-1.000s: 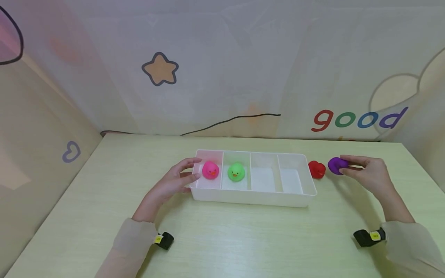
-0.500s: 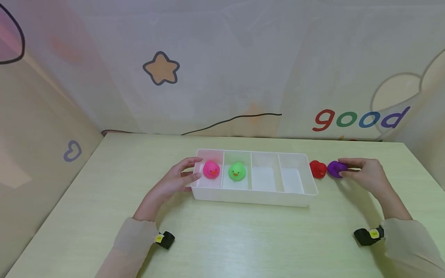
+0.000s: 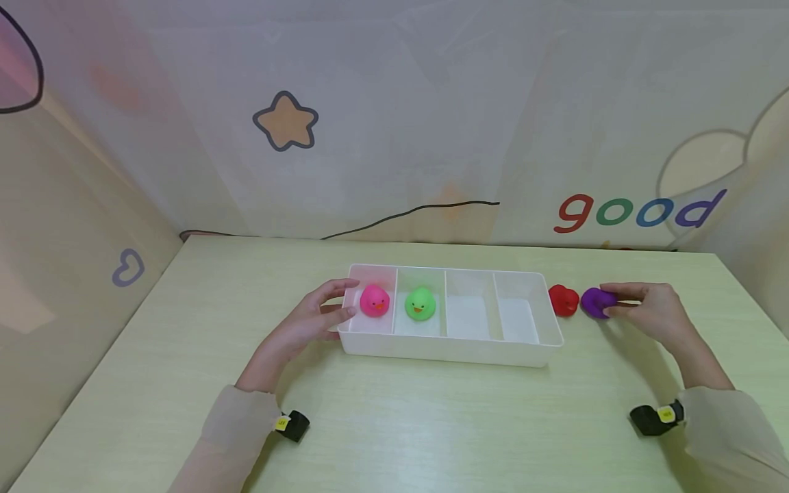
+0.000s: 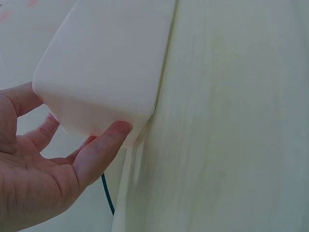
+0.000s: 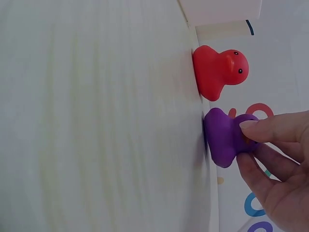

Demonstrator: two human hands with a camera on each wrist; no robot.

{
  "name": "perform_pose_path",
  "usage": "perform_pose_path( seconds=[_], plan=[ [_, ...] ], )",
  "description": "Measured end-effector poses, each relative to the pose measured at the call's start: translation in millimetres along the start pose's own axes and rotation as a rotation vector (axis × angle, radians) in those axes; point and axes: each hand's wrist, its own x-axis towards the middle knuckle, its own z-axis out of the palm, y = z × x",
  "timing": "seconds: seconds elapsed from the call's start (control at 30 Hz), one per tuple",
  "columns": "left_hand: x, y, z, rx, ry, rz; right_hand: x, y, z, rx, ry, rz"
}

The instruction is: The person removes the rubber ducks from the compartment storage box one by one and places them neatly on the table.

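In the head view, my left hand (image 3: pixel 311 317) holds the left end of a white tray (image 3: pixel 444 348) with compartments in a row. The left wrist view shows thumb and fingers spread about the tray's end (image 4: pixel 104 53). A pink rubber duck (image 3: pixel 374 301) sits in the leftmost compartment, and a green duck (image 3: pixel 420 304) in the one beside it. To the tray's right, my right hand (image 3: pixel 653 311) pinches a purple rubber duck (image 5: pixel 219 137) by its head, its base at the tabletop. Beside it stands a red duck (image 5: pixel 212 72), close to the tray's right end.
The pale wooden table (image 3: pixel 394 424) extends in front of the tray and to both sides. A printed cloth backdrop (image 3: pixel 394 137) rises behind the table. A black strap device (image 3: pixel 655 419) sits at the right wrist, and another strap device (image 3: pixel 294 426) at the left.
My right hand has brought the purple duck slightly down toward the tabletop since a second ago; over the last half second it barely shifts. My left hand and the tray stay in place.
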Motion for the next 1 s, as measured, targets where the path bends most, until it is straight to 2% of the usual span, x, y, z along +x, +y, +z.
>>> perform_pose_path(
  seconds=[1.0],
  plan=[
    [-1.4, 1.4, 0.1, -0.012, -0.009, 0.015, 2.8, 8.5, -2.0, 0.051, -0.041, 0.034]
  ],
)
